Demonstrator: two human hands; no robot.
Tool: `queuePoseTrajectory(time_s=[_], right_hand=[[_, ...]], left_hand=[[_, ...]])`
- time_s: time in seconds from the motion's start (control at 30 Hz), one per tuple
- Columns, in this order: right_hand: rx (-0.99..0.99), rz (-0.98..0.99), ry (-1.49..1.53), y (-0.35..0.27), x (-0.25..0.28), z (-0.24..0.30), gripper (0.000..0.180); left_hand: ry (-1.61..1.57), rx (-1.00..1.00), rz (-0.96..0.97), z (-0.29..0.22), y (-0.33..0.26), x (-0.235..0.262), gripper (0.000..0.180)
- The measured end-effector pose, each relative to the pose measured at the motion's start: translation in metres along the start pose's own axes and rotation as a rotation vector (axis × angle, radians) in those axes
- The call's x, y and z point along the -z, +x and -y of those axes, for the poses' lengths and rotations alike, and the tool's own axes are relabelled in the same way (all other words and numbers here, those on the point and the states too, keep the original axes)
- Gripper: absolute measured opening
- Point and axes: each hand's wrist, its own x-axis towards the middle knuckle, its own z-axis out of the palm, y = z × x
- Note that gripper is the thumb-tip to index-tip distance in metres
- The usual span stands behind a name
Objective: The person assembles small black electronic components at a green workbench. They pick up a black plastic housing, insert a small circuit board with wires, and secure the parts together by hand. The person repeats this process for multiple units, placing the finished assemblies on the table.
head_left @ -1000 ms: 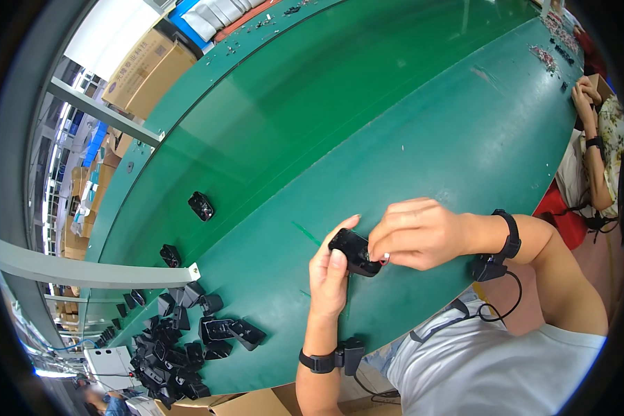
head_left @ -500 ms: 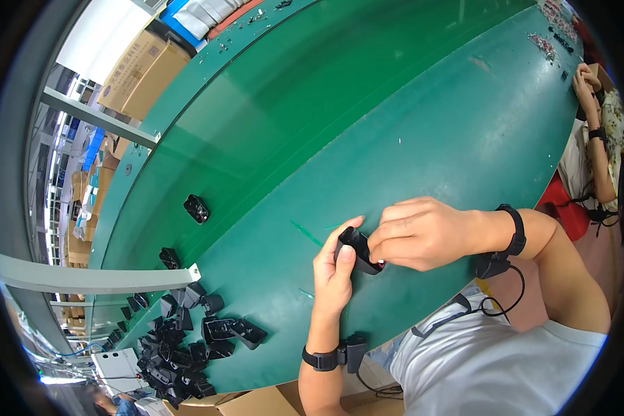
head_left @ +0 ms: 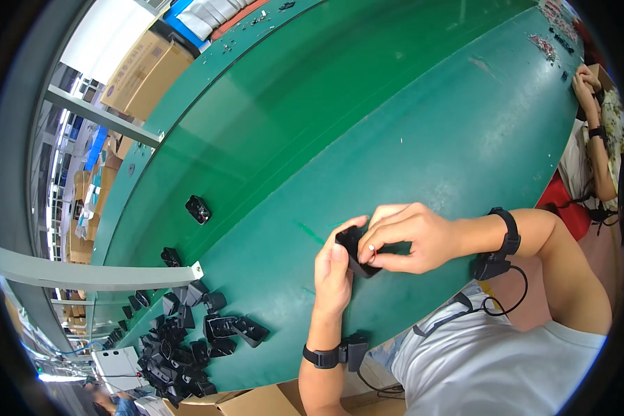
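A hollow black plastic housing is gripped in my left hand, thumb along its near side and fingers behind it. Its open side faces my right hand, whose thumb and fingers close in a pinch at the opening. Between those fingertips a small white-tipped piece shows, too small to name; a thin loop, perhaps wire, curves beside it. The inside of the housing is mostly dark and partly covered by the right fingers.
Black housings lie heaped at the lower left by a pale metal post. Another housing sits on the green belt. Green strips lie near my hands. A co-worker's hands are at the right, cardboard boxes far left.
My right hand has drawn its fingers partly out of the housing, the thumb now apart from the palm, and the white-tipped piece shows at the fingertips. The housing has tilted slightly in my left hand.
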Motion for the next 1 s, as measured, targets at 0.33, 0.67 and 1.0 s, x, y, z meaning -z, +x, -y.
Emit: queuePoseTrajectory(time_s=[0.33, 0.67, 1.0], right_hand=[[-0.154, 0.064, 0.005, 0.001, 0.004, 0.003, 0.031], [-0.459, 0.116, 0.305, 0.003, 0.004, 0.001, 0.029], [-0.700, 0.151, 0.756, 0.003, 0.008, -0.004, 0.017]], left_hand=[[0.004, 0.012, -0.082, -0.001, 0.002, 0.002, 0.061], [0.213, -0.033, -0.161, 0.000, -0.001, 0.004, 0.047], [0.311, 0.060, -0.128, -0.019, -0.004, -0.006, 0.050]])
